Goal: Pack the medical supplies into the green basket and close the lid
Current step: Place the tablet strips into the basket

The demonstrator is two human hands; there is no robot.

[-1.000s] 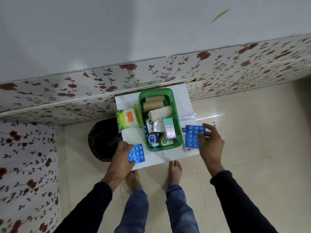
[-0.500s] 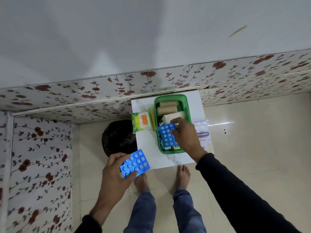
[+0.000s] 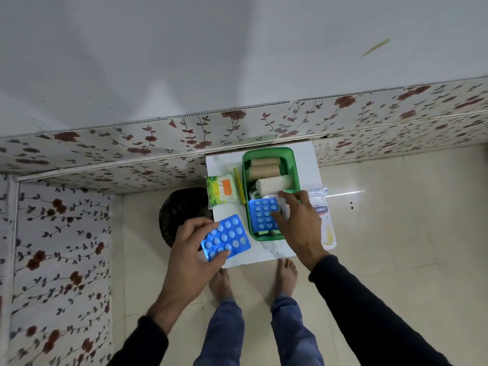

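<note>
From the head camera I look straight down on a small white marble-pattern table (image 3: 266, 253) standing against a wall with red flower tiles, in the centre of the frame. On it sits the green rectangular plastic basket (image 3: 270, 154), open, with no lid on top; I cannot say where the lid is. At the basket's upper end lie two brown cardboard-coloured rolls (image 3: 264, 166) side by side, and just below them a white gauze roll (image 3: 274, 184). In the lower half of the basket a blue blister sheet of round tablets (image 3: 263, 214) lies flat over the other packed items. The right hand (image 3: 298, 223) is above the basket's right side with fingers spread — the fingertips touch the right edge of this sheet, but they are not closed around it. The left hand (image 3: 190, 249) is at the lower left of the table and holds a second blue blister sheet of tablets (image 3: 225, 240), pinched between thumb and fingers and tilted, lifted over the table's lower left corner and apart from the basket. Left of the basket a green and white packet of cotton buds (image 3: 221, 191) lies on the table, and between it and the basket wall a thin yellow stick-like object (image 3: 239, 187). To the right of the basket some white plaster packets (image 3: 322, 215) hang partly over the table edge. Below the table I see two bare feet on the pale floor tiles — and a dark round object (image 3: 182, 212) on the floor at the table's left.
</note>
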